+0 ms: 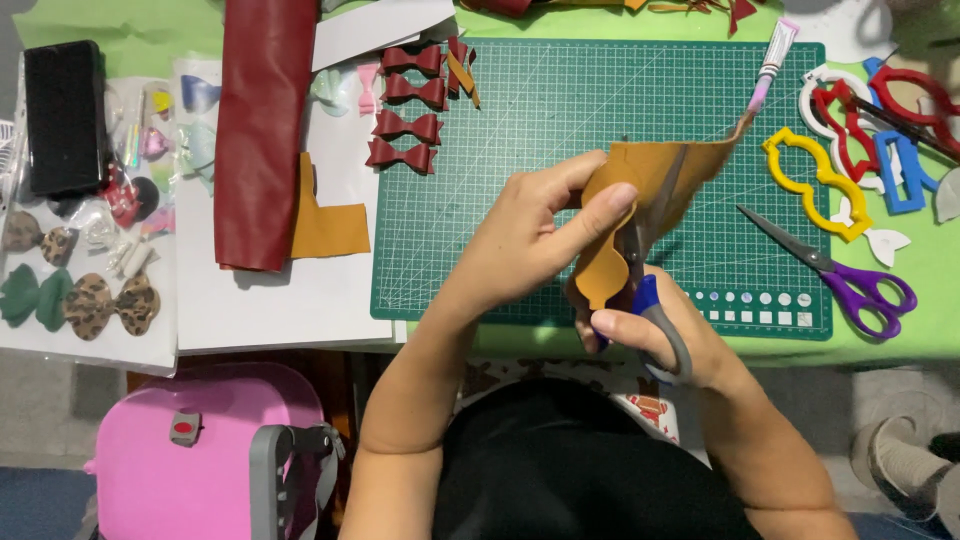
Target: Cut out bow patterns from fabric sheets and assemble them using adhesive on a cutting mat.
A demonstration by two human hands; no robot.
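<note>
My left hand (535,235) pinches a piece of mustard-brown leather (640,185) over the green cutting mat (560,110); the lower edge of the piece is cut into a curvy bow outline. My right hand (650,335) grips scissors with blue and grey handles (655,305), and their blades cut up into the leather beside my left thumb.
Several dark red leather bows (405,125) lie at the mat's left edge beside a red leather roll (258,130) and a mustard offcut (325,225). Purple-handled scissors (850,280), coloured plastic templates (815,180) and a glue tube (775,50) lie right. A pink case (185,460) stands below.
</note>
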